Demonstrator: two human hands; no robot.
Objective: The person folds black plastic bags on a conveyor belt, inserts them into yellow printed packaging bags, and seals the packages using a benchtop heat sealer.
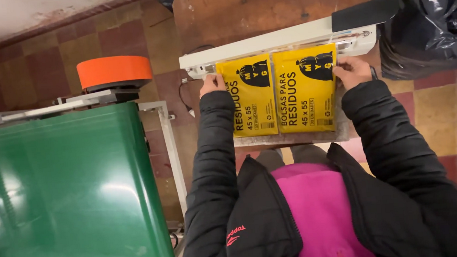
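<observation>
While the left hand (212,84) and right hand (351,71) pinch two yellow packets (280,92) side by side under the white sealer bar (265,43), a green bin (64,198) crowds the left.

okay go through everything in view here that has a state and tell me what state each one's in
Left yellow packet: flat, top edge under sealer bar.
Right yellow packet: flat, top edge under sealer bar.
White sealer bar: lowered onto both packets.
Left hand: gripping left packet's edge.
Right hand: gripping right packet's edge.
Black bag: crumpled.
</observation>
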